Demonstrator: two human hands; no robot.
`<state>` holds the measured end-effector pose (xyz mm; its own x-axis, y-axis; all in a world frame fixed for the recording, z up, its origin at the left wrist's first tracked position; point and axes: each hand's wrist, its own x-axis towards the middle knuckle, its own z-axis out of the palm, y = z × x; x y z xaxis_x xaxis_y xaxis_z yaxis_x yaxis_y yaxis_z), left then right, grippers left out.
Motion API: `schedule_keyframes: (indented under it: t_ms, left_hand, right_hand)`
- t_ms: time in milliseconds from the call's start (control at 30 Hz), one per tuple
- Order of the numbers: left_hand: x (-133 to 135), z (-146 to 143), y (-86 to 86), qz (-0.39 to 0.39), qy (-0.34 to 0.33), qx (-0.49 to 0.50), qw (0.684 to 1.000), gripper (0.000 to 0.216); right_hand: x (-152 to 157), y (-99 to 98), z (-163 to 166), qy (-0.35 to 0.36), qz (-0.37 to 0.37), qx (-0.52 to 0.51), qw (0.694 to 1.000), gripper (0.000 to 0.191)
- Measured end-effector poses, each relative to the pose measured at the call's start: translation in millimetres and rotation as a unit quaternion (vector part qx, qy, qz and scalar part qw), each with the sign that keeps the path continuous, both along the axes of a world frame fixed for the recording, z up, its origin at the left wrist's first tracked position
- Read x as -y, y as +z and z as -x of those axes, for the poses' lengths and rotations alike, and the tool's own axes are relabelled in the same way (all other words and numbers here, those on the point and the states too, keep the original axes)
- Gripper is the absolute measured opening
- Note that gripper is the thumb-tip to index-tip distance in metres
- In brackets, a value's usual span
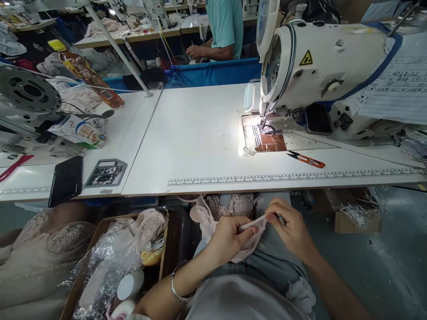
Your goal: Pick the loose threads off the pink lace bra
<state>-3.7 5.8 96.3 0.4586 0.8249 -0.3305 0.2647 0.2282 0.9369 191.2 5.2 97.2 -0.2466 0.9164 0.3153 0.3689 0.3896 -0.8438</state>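
Observation:
A pale pink lace bra (230,206) lies across my lap, just below the front edge of the sewing table. My left hand (231,238) is closed on a narrow pale strap (252,223) of it, thumb pressed against the fingers. The strap's other end is pinched between the thumb and fingers of my right hand (288,226), so it runs short and straight between both hands. Part of the bra is hidden behind my left hand.
A sewing machine (316,62) stands at the right, its needle area lit. Orange thread snips (306,159) lie near a printed ruler (293,177). A phone (66,180) overhangs the table edge at left. A box (166,249) of wrapped pieces is beside my left arm. Another person (225,31) works behind.

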Motion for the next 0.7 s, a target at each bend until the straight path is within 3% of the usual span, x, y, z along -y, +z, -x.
schedule_keyframes:
  t_ms: [133, 267, 400, 467, 533, 600, 667, 700]
  left_hand:
    - [-12, 19, -5.4, 0.007, -0.061, -0.026, 0.998, 0.028]
    - [-22, 36, -17.1, 0.013, -0.115, -0.063, 0.991, 0.029]
    - [-20, 38, -30.2, -0.007, -0.15, -0.083, 0.985, 0.031]
    - [-19, 36, -35.0, -0.015, -0.162, -0.077, 0.984, 0.028]
    - [-20, 34, -37.9, -0.028, -0.165, -0.076, 0.983, 0.025]
    - [-24, 32, -39.0, -0.054, -0.165, -0.091, 0.981, 0.021]
    - [-28, 29, -39.7, -0.083, -0.163, -0.122, 0.975, 0.017]
    - [-30, 27, -40.5, -0.092, -0.168, -0.134, 0.972, 0.016]
  right_hand:
    - [-5, 11.4, -16, -0.067, -0.093, 0.014, 0.993, 0.037]
    - [-6, 21.1, -39, -0.114, -0.156, 0.047, 0.98, 0.028]
    - [-8, 22.6, -59, -0.167, -0.212, 0.09, 0.959, 0.03]
    - [-11, 24.8, -67, -0.208, -0.226, 0.042, 0.951, 0.035]
    - [-14, 30.5, -73, -0.22, -0.194, -0.072, 0.953, 0.043]
    - [-12, 38.1, -81, -0.168, -0.092, -0.185, 0.964, 0.053]
    - [-2, 44.6, -94, -0.116, 0.027, -0.23, 0.966, 0.064]
    - [4, 46.6, -102, -0.123, 0.06, -0.222, 0.965, 0.068]
